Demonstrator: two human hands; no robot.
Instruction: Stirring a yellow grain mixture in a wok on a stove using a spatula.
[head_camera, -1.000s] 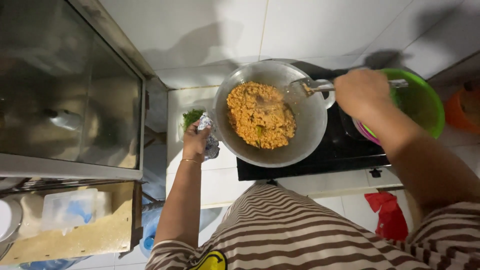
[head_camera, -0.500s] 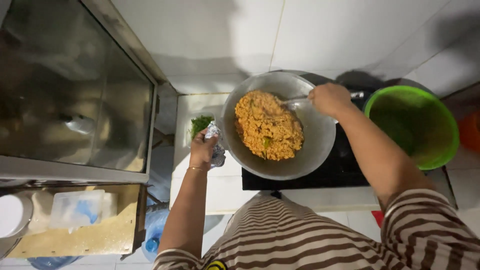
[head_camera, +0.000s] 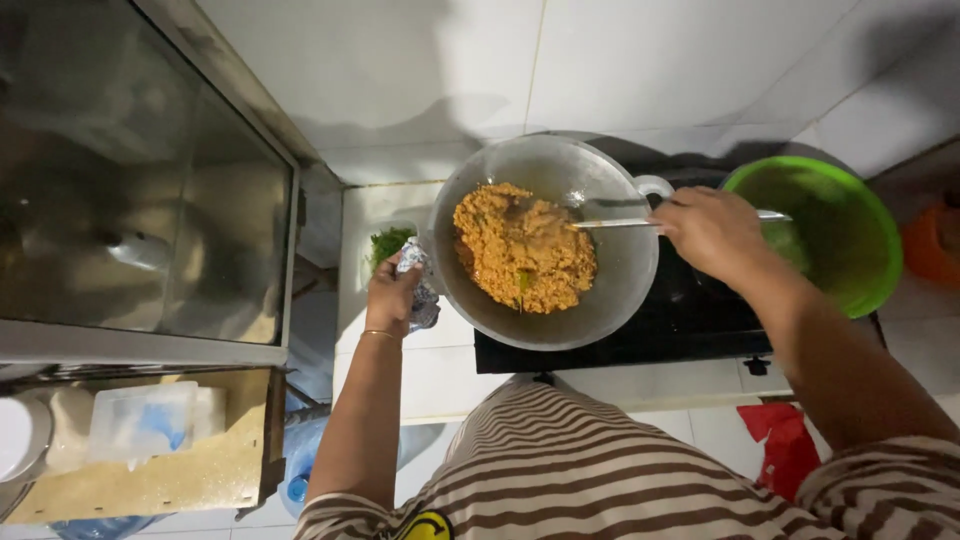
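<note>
Head view, what do the hands hold?
— Right hand (head_camera: 712, 232) grips a metal spatula (head_camera: 620, 222) over orange fried rice (head_camera: 522, 250); left hand (head_camera: 392, 295) clamps a crumpled cloth (head_camera: 420, 285) against the round grey metal wok (head_camera: 600, 310), beside a green plastic bowl (head_camera: 850, 250).

The wok (head_camera: 545, 250) sits on the stove (head_camera: 690, 320), rice (head_camera: 523, 248) in it. The bowl (head_camera: 825, 235) lies right of the wok, the herbs (head_camera: 387, 243) left of it on the table (head_camera: 400, 370). A cabinet (head_camera: 140, 190) stands further left.
</note>
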